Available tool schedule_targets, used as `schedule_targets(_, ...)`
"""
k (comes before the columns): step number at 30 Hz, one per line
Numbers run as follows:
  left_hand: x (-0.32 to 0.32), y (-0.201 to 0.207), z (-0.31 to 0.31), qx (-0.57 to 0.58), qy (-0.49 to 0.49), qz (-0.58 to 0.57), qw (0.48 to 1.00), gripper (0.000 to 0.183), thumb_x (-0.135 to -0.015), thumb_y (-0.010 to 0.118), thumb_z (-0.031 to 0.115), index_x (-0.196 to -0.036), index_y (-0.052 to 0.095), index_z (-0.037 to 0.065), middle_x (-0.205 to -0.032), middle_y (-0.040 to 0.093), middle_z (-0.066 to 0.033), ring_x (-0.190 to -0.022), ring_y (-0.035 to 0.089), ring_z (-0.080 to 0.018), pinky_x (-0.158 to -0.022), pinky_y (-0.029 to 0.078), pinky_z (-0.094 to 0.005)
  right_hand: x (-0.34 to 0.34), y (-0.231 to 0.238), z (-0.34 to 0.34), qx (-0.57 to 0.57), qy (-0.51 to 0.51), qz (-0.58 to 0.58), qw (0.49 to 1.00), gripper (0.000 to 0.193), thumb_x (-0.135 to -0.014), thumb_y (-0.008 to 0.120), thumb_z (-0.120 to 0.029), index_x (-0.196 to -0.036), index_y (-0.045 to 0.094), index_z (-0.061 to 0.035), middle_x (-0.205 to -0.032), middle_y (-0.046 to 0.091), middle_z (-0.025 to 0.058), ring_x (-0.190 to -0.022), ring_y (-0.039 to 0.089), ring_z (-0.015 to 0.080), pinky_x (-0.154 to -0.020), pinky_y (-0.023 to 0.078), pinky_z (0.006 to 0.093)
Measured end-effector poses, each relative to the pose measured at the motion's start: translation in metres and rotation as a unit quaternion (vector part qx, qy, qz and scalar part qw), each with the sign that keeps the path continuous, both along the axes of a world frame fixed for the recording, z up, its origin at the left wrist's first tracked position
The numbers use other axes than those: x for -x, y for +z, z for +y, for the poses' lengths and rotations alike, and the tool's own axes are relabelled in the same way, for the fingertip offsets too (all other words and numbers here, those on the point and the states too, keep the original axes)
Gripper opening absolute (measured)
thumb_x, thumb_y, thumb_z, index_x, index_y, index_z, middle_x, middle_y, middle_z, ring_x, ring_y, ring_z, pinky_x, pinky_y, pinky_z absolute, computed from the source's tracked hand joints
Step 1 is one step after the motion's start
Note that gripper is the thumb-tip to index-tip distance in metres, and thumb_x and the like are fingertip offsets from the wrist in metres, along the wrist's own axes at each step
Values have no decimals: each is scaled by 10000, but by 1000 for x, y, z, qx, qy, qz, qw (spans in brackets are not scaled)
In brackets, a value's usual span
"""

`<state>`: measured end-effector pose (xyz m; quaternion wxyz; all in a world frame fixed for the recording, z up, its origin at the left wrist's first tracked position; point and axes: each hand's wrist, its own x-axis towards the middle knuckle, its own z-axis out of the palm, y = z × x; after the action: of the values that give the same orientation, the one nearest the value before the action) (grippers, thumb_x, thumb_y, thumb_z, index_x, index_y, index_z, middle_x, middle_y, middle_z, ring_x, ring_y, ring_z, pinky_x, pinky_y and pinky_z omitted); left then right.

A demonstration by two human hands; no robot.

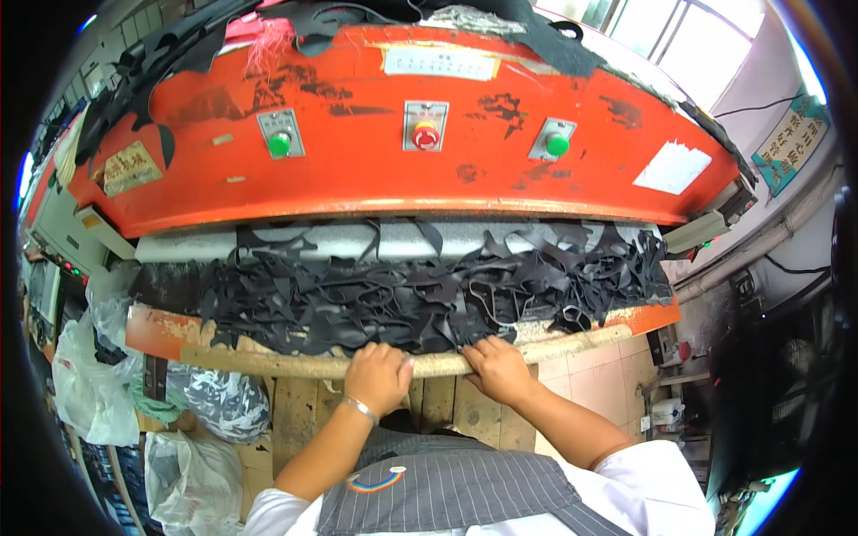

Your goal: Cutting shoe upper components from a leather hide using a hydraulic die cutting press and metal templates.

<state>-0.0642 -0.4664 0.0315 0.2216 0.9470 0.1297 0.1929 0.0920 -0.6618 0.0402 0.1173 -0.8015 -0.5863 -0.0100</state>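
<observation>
My left hand (380, 375) and my right hand (500, 368) lie side by side, a short gap apart, on the padded front rail (286, 364) of a press bed. The fingers of both curl over the rail and touch the near edge of a pile of black sheet scraps (357, 295). These cut-out offcuts, thin and curling, cover most of the bed under the orange press beam (340, 183). A silvery bracelet circles my left wrist.
The beam carries two green buttons (280, 144) (557, 146) and a red stop button (426, 136). More black scraps drape over its top. White plastic bags (192, 482) and a grey-patterned bundle (228, 402) stand at the lower left. Shelving (679, 411) is at the right.
</observation>
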Motion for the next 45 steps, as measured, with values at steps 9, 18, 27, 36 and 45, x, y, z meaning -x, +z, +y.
schedule_targets(9,-18,4,12,19,16,13,1000,217,-784,671,276,-696,691,79,-685,595,-87,-728,570,-296,-682,446,-409,-30,20,16,52,88,12,995,387,-615,774,-232,-941,656,-61,-855,618,71,-842,605,262,-736,495,372)
schedule_targets(18,-138,65,196,169,89,-77,979,176,-839,661,155,-811,680,-18,-818,689,-165,-767,670,-307,-704,515,-360,-228,75,219,-77,244,-63,965,250,-792,577,-171,-1024,610,-85,-920,620,101,-864,636,300,-720,515,409)
schedule_targets(27,-292,-18,344,-106,201,162,960,471,-953,469,236,-1406,456,104,-1486,382,-175,-1396,328,-319,-1138,249,-454,-303,17,421,-22,505,-141,851,182,-789,562,-222,-766,703,-110,-985,674,70,-1126,575,252,-1056,422,405)
schedule_targets(36,-290,-19,358,-93,200,178,959,483,-968,433,270,-1428,432,121,-1524,332,-146,-1424,277,-306,-1152,208,-478,-330,117,405,-170,547,-229,787,110,-737,600,-199,-758,671,-118,-791,618,24,-908,615,234,-1017,448,415)
schedule_targets(45,-290,-21,350,-95,204,141,964,475,-952,474,264,-1396,469,96,-1506,365,-143,-1420,290,-294,-1165,175,-454,-425,134,231,-104,-34,-49,993,148,-812,607,-170,-889,640,-48,-860,621,161,-833,628,350,-732,499,463)
